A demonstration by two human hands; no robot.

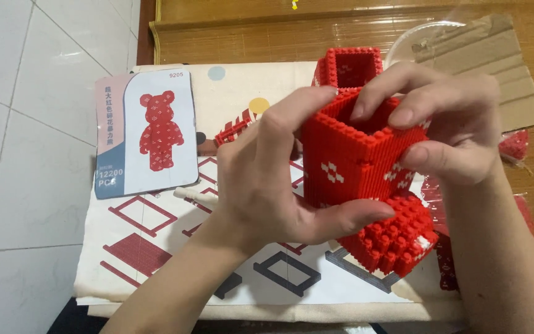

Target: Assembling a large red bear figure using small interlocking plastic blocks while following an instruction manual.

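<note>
A hollow red brick model (350, 164) with small white flower marks stands over a paper sheet, its open top facing me. My left hand (267, 179) wraps its left side, thumb under the base near a studded red foot (397, 238). My right hand (446, 124) grips the right wall, with two fingertips hooked over the top rim. A second hollow red section (348, 65) sits just behind the model.
A booklet (146, 133) picturing a red bear figure lies at the left on the cloth. The printed instruction sheet (279, 272) lies underneath. A white stick tool (196, 196) rests by my left wrist. Clear plastic (428, 37), cardboard (526, 93) and bagged red bricks (515, 145) lie at the right.
</note>
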